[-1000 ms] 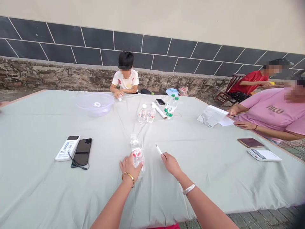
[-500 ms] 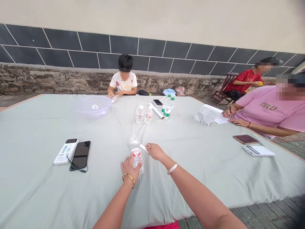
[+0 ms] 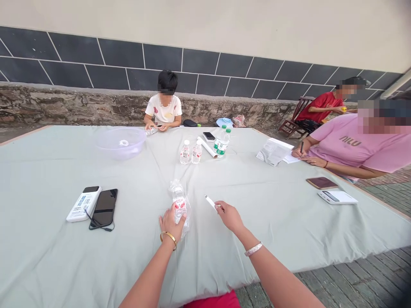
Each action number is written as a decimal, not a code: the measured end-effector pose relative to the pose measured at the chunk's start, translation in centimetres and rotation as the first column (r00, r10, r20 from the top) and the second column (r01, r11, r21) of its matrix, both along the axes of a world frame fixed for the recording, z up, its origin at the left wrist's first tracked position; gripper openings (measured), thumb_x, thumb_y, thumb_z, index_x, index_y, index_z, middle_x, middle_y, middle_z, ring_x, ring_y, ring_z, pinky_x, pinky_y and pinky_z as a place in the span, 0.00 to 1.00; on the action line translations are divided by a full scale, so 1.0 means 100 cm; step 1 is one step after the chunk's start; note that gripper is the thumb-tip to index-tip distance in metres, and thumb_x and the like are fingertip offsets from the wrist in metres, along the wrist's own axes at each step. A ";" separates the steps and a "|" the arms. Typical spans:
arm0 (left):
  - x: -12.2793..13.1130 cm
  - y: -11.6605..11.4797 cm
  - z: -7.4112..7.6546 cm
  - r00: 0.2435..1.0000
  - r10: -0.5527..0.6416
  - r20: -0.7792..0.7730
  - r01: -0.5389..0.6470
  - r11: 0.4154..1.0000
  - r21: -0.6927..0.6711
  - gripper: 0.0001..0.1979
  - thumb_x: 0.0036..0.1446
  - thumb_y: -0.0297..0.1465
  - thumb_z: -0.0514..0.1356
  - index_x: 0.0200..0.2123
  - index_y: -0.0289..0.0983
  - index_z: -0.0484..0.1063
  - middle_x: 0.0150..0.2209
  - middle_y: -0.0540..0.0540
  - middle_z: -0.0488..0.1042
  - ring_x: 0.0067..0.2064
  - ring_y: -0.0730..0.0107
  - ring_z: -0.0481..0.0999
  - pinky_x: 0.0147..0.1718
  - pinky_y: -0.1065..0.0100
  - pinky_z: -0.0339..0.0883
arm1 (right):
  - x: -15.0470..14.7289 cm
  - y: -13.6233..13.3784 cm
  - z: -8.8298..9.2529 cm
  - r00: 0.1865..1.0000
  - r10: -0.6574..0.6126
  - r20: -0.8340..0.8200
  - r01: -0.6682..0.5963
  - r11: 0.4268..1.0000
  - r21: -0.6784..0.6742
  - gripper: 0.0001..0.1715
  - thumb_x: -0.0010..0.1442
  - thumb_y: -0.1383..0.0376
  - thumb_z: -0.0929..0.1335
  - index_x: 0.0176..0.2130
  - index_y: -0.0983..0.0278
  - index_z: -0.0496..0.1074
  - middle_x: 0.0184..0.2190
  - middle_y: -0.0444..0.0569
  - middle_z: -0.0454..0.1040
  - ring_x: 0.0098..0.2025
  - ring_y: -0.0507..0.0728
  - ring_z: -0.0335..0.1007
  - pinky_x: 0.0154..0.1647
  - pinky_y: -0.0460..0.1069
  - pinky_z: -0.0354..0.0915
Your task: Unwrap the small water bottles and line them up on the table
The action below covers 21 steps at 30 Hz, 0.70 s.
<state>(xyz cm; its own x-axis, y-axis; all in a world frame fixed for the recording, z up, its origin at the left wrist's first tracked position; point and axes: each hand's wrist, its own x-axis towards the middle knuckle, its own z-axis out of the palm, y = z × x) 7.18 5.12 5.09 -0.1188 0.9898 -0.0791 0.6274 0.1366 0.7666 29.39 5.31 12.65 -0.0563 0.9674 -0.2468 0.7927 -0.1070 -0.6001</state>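
Note:
A small water bottle (image 3: 179, 199) with a red-and-white label, wrapped in clear plastic, stands on the pale green tablecloth (image 3: 257, 188) in front of me. My left hand (image 3: 169, 221), with a gold bangle on the wrist, is wrapped round its lower part. A little to the right of the bottle, my right hand (image 3: 229, 215) pinches a short white stick (image 3: 210, 202) that points up and to the left. A silver bracelet sits on that wrist.
A white power bank (image 3: 82, 202) and a black phone (image 3: 104, 206) lie at my left. A clear basin (image 3: 121, 142), several water bottles (image 3: 191, 151) and a paper roll stand farther off. Other people sit at the far edge and the right, near papers (image 3: 272, 150), a phone (image 3: 321, 182) and a white device (image 3: 337, 196).
My right hand carried the white stick in next to the bottle, then drew back to the right. My left hand stayed on the bottle. The view drifted slightly.

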 end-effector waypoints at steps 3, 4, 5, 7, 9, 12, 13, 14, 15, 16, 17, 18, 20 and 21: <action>-0.001 0.001 0.001 1.000 0.007 0.018 -0.006 1.000 -0.014 0.30 0.57 0.45 0.51 0.61 0.43 0.55 0.60 0.44 0.63 0.63 0.57 0.57 0.62 0.48 0.31 | 0.012 0.017 -0.028 0.931 -0.240 0.274 0.208 0.968 0.140 0.20 0.64 0.62 0.55 0.47 0.63 0.70 0.33 0.49 0.74 0.34 0.55 0.69 0.32 0.47 0.60; -0.002 0.002 0.002 1.000 0.009 0.026 -0.009 1.000 -0.021 0.30 0.57 0.45 0.51 0.61 0.43 0.55 0.61 0.44 0.63 0.63 0.57 0.57 0.62 0.48 0.31 | 0.014 0.020 -0.035 0.906 -0.247 0.343 0.202 0.966 0.161 0.19 0.64 0.63 0.56 0.47 0.63 0.70 0.36 0.51 0.74 0.38 0.56 0.69 0.35 0.48 0.60; -0.001 0.002 0.003 0.999 0.012 0.033 -0.011 1.000 -0.027 0.30 0.56 0.45 0.51 0.61 0.43 0.54 0.61 0.44 0.62 0.63 0.58 0.56 0.62 0.48 0.30 | 0.014 0.021 -0.039 0.887 -0.241 0.394 0.178 0.966 0.190 0.17 0.63 0.63 0.58 0.46 0.63 0.71 0.40 0.53 0.73 0.42 0.58 0.69 0.39 0.49 0.60; -0.001 0.003 0.004 0.999 0.018 0.040 -0.016 0.999 -0.042 0.31 0.56 0.44 0.52 0.61 0.42 0.54 0.62 0.43 0.61 0.63 0.58 0.56 0.62 0.47 0.30 | 0.006 0.019 -0.041 0.867 -0.247 0.433 0.131 0.951 0.280 0.15 0.60 0.65 0.62 0.45 0.63 0.71 0.48 0.56 0.70 0.50 0.60 0.65 0.45 0.50 0.59; 0.001 0.005 0.005 0.999 0.029 0.036 -0.027 0.998 -0.057 0.33 0.54 0.44 0.53 0.62 0.41 0.53 0.61 0.42 0.61 0.64 0.57 0.56 0.62 0.47 0.29 | -0.014 0.017 -0.037 0.904 -0.259 0.340 0.136 0.928 0.347 0.17 0.60 0.63 0.63 0.48 0.63 0.70 0.51 0.56 0.67 0.51 0.60 0.64 0.46 0.51 0.59; 0.002 0.006 0.004 0.999 0.048 0.027 -0.046 0.997 -0.065 0.35 0.52 0.45 0.56 0.61 0.41 0.54 0.61 0.40 0.62 0.64 0.55 0.55 0.62 0.46 0.28 | -0.056 0.018 -0.033 0.977 -0.211 0.027 0.199 0.951 0.238 0.24 0.61 0.52 0.61 0.51 0.63 0.65 0.40 0.51 0.73 0.37 0.56 0.70 0.36 0.48 0.62; 0.002 0.007 0.003 0.998 0.050 0.031 -0.048 0.997 -0.058 0.35 0.51 0.46 0.56 0.61 0.40 0.54 0.61 0.40 0.62 0.64 0.54 0.55 0.62 0.46 0.28 | -0.069 0.020 -0.035 0.977 -0.207 -0.043 0.211 0.961 0.176 0.25 0.59 0.49 0.61 0.48 0.63 0.66 0.34 0.49 0.74 0.33 0.55 0.70 0.33 0.47 0.61; 0.001 0.007 0.002 0.998 0.048 0.039 -0.046 0.998 -0.045 0.35 0.51 0.46 0.56 0.61 0.39 0.55 0.60 0.39 0.63 0.63 0.53 0.56 0.62 0.46 0.28 | -0.081 0.021 -0.039 0.974 -0.208 -0.095 0.218 0.969 0.116 0.24 0.58 0.48 0.62 0.43 0.64 0.67 0.28 0.47 0.73 0.29 0.54 0.69 0.30 0.47 0.60; 0.000 0.006 0.000 0.998 0.043 0.052 -0.041 0.999 -0.028 0.35 0.52 0.46 0.56 0.60 0.38 0.55 0.60 0.38 0.63 0.63 0.53 0.58 0.62 0.46 0.29 | -0.090 0.022 -0.043 0.968 -0.212 -0.136 0.222 0.973 0.065 0.21 0.58 0.49 0.62 0.37 0.63 0.68 0.23 0.44 0.70 0.26 0.54 0.68 0.27 0.47 0.59; -0.002 0.006 -0.002 0.997 0.037 0.068 -0.036 0.999 -0.008 0.34 0.53 0.45 0.55 0.60 0.38 0.56 0.60 0.38 0.63 0.62 0.54 0.59 0.62 0.47 0.30 | -0.095 0.022 -0.048 0.958 -0.222 -0.184 0.229 0.973 0.018 0.18 0.59 0.51 0.62 0.30 0.63 0.66 0.19 0.42 0.67 0.23 0.53 0.66 0.25 0.46 0.58; -0.004 0.005 -0.003 0.996 0.033 0.085 -0.034 0.999 0.009 0.33 0.54 0.45 0.54 0.60 0.37 0.56 0.59 0.38 0.65 0.60 0.55 0.61 0.63 0.48 0.31 | -0.098 0.021 -0.054 0.939 -0.240 -0.246 0.241 0.970 -0.028 0.17 0.59 0.54 0.62 0.26 0.62 0.63 0.17 0.41 0.65 0.20 0.52 0.65 0.23 0.46 0.57; -0.006 0.005 -0.005 0.994 0.031 0.101 -0.034 0.999 0.021 0.32 0.54 0.45 0.53 0.59 0.37 0.57 0.58 0.38 0.66 0.59 0.56 0.64 0.63 0.49 0.32 | -0.098 0.021 -0.058 0.909 -0.269 -0.318 0.260 0.963 -0.071 0.17 0.60 0.56 0.61 0.23 0.61 0.60 0.15 0.39 0.62 0.18 0.51 0.63 0.22 0.45 0.57; -0.011 0.003 -0.007 0.991 0.034 0.132 -0.038 0.999 0.027 0.31 0.54 0.45 0.53 0.59 0.38 0.57 0.55 0.39 0.69 0.56 0.58 0.67 0.63 0.52 0.34 | -0.094 0.018 -0.064 0.823 -0.346 -0.450 0.318 0.938 -0.141 0.17 0.60 0.58 0.60 0.22 0.61 0.56 0.15 0.38 0.61 0.15 0.49 0.60 0.19 0.45 0.56; -0.014 0.002 -0.007 0.989 0.038 0.144 -0.042 0.999 0.020 0.32 0.53 0.44 0.54 0.59 0.38 0.57 0.54 0.40 0.71 0.56 0.59 0.68 0.63 0.53 0.35 | -0.090 0.017 -0.065 0.783 -0.384 -0.490 0.352 0.922 -0.160 0.17 0.59 0.58 0.60 0.22 0.61 0.56 0.15 0.37 0.61 0.14 0.49 0.60 0.18 0.45 0.56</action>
<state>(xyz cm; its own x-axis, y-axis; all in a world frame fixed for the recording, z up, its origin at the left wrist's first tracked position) 5.82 5.36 4.44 -0.1474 0.9862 -0.0755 0.5049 0.1406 0.8517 20.37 7.02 6.14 0.1698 0.9256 -0.3384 0.2748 -0.3742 -0.8857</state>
